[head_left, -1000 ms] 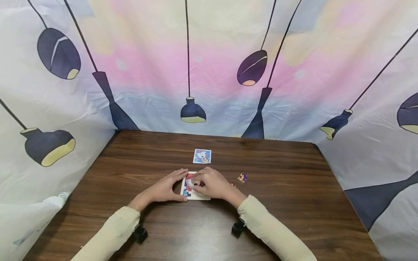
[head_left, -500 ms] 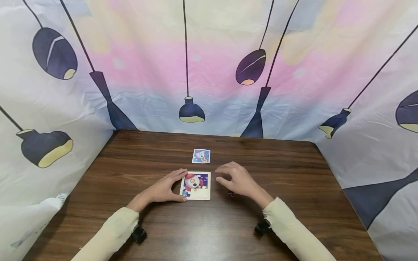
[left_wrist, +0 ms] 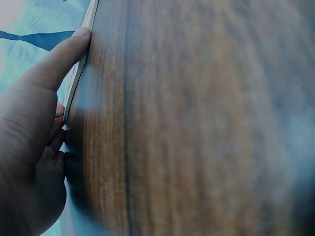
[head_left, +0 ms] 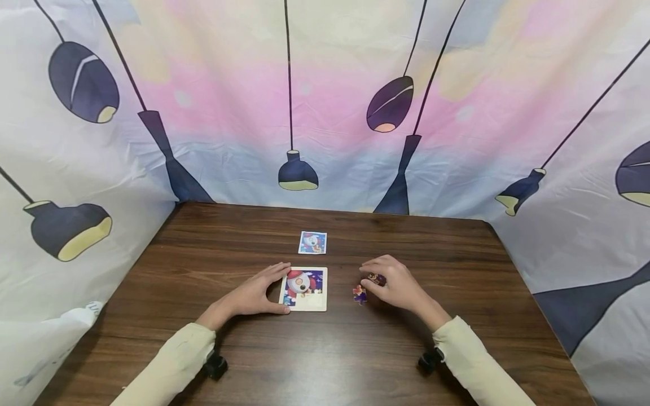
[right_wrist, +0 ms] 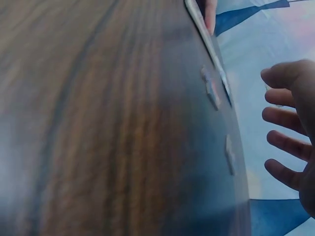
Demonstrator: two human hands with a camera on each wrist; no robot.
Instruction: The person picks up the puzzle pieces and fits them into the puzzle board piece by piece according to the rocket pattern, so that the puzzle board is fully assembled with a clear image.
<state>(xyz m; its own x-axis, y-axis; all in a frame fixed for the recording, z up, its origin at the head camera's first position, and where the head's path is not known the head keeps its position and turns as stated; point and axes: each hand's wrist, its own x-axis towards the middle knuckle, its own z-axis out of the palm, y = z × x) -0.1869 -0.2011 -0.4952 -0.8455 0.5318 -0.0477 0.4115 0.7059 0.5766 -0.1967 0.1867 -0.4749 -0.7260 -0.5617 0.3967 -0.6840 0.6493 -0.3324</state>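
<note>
A square jigsaw puzzle board [head_left: 319,304] with a pale rim and a partly filled picture lies on the table. At its left side rests my left hand [head_left: 254,290], the thumb at the near corner and the fingers at the far one, holding it from both ends. My right hand [head_left: 401,285] hovers to the right of the board with fingers apart and nothing in them. Just left of its thumb lies a red and purple puzzle piece [head_left: 360,295]; another puzzle piece [head_left: 376,279] is partly hidden by the hand. Both show as blurred slivers in the right wrist view.
A small printed picture card [head_left: 312,243] lies behind the board. The dark wood table [head_left: 325,361] meets a fabric backdrop [head_left: 244,141] printed with lamps at its far edge and sides.
My right hand has lifted off the board and travelled right to above the loose pieces, baring the board's picture. My left hand has stayed at the board's left edge.
</note>
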